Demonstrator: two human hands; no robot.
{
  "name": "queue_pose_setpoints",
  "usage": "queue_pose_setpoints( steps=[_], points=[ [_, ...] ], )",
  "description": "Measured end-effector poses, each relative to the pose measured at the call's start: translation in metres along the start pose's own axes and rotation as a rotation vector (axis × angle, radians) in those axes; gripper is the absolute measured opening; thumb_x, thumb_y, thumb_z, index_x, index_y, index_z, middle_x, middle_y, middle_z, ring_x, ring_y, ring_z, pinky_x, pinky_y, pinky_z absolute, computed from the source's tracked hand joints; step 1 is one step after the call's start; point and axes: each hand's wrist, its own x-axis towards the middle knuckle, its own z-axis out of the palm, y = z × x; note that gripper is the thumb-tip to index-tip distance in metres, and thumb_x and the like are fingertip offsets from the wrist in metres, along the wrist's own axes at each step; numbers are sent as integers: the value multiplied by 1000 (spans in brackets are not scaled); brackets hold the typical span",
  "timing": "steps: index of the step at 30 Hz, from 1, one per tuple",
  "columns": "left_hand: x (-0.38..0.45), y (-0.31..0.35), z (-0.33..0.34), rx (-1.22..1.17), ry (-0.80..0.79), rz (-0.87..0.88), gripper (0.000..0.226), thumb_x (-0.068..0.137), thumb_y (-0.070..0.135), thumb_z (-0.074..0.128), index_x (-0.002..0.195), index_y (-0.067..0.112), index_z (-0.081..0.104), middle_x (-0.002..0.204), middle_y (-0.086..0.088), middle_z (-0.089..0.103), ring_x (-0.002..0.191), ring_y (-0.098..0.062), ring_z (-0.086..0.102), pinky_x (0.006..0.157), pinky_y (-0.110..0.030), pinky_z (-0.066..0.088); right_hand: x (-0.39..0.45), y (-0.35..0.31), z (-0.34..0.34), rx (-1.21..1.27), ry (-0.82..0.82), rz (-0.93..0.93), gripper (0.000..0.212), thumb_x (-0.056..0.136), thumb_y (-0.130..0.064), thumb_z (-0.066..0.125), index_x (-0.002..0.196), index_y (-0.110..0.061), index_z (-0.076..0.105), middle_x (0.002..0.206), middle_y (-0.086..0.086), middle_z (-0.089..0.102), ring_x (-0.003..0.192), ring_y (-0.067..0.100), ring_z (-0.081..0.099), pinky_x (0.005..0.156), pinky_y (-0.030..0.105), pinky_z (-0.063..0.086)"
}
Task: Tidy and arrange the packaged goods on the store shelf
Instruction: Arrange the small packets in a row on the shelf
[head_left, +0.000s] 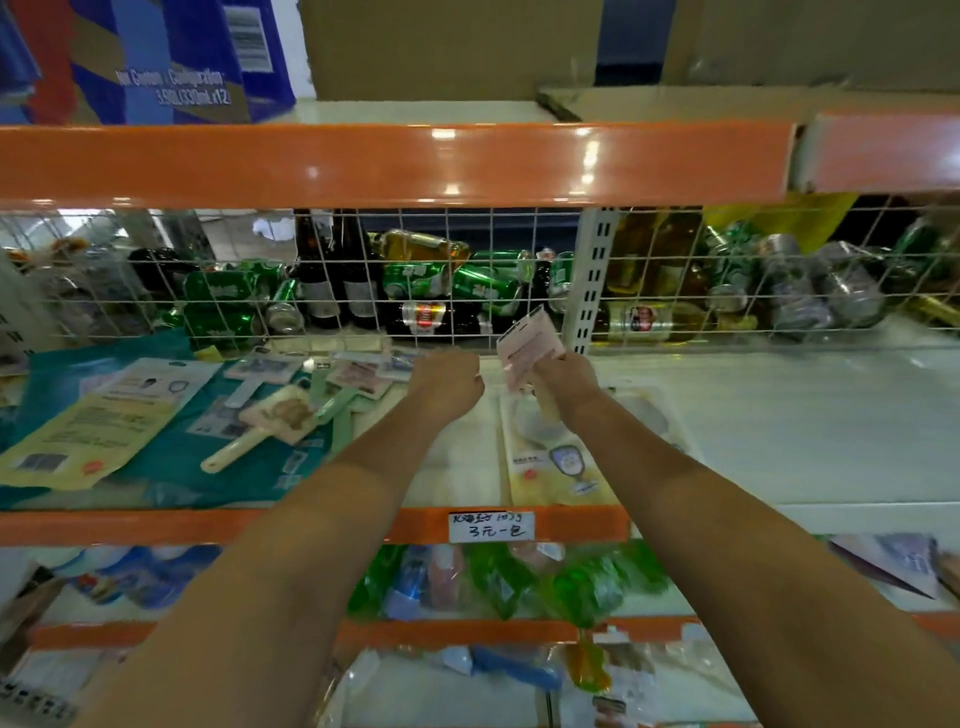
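Far to the left of the left hand's grip, a pale yellow flat pouch with a barcode (88, 441) is lying on the teal packs covering the white shelf (779, 415). Nearer, just left of that grip, a cream plastic brush with a long handle (260, 423) and a mint green handled brush (332, 402) are resting among small pink and white carded packets (363, 376).

The left hand (447, 384) is reaching toward these packets with its fingers curled under; whether its grip is holding anything cannot be told, since the fingertips are hidden.

Just to the right, the right hand (563, 376) is gripping a pink and white flat packaged item (530, 345), which is sticking up and tilting left above the grip. Beneath this grip, a cream pouch with a blue shield print (561, 462) is lying flat on the shelf.

Behind both grips, a white wire mesh panel (467, 270) is standing in front of green cans and dark bottles.
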Motion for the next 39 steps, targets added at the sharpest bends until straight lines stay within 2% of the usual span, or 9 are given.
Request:
queue_pose_setpoints(
  steps=[4,9,11,13,20,25,28,31,39],
  points=[
    [6,31,-3,-33,20,8,33,97,29,40,119,14,59,121,-9,59,109,-28,56,84,-34,45,5,12,-28,18,51,11,29,93,-12,52,115,5,60,97,16,58,90,26,56,82,37,48],
    [11,67,-1,-150,17,-22,29,96,27,44,117,14,60,118,-9,62,107,-28,58,81,-36,47,2,26,-57,202,22,54,12,90,-4,53,94,-10,62,77,6,59,78,23,54,75,33,45],
    [13,78,3,-221,-1,-62,27,95,26,45,113,14,61,116,-8,62,106,-28,58,82,-35,47,2,32,-68,241,-4,56,14,90,-3,53,84,-12,62,74,5,59,70,22,54,68,30,46],
    [14,88,8,-285,-25,-100,26,94,26,45,110,15,61,115,-7,63,105,-27,58,83,-34,47,1,38,-76,246,-15,47,14,90,-4,54,86,-14,63,73,4,60,66,19,53,63,26,45],
    [16,118,9,-551,-107,-239,34,97,26,43,125,10,53,126,-9,57,113,-27,54,83,-30,41,8,51,-91,162,23,-5,11,87,-16,57,96,-17,63,91,8,64,88,24,59,87,39,51],
    [21,127,0,-740,-152,-365,39,97,25,42,129,5,52,128,-13,56,110,-28,55,78,-29,40,13,52,-87,238,-3,44,20,79,-20,58,98,-20,64,94,10,68,93,30,63,92,48,52],
    [27,125,0,-925,-195,-459,38,94,22,46,122,0,57,122,-18,60,108,-31,59,77,-33,45,14,50,-83,368,-38,64,26,87,-7,58,112,-9,62,89,12,66,80,26,62,82,40,55],
    [29,122,3,-1160,-230,-545,36,91,21,49,118,0,60,111,-11,65,99,-26,62,75,-31,47,14,49,-78,456,-71,48,26,91,3,52,116,0,58,81,10,61,69,19,56,69,31,49],
    [27,104,5,-1534,-234,-660,21,94,14,56,110,3,61,75,-3,60,62,-13,59,57,-22,48,16,49,-64,465,-144,91,29,92,2,51,121,4,54,83,10,60,70,19,56,64,27,48]
  ],
)
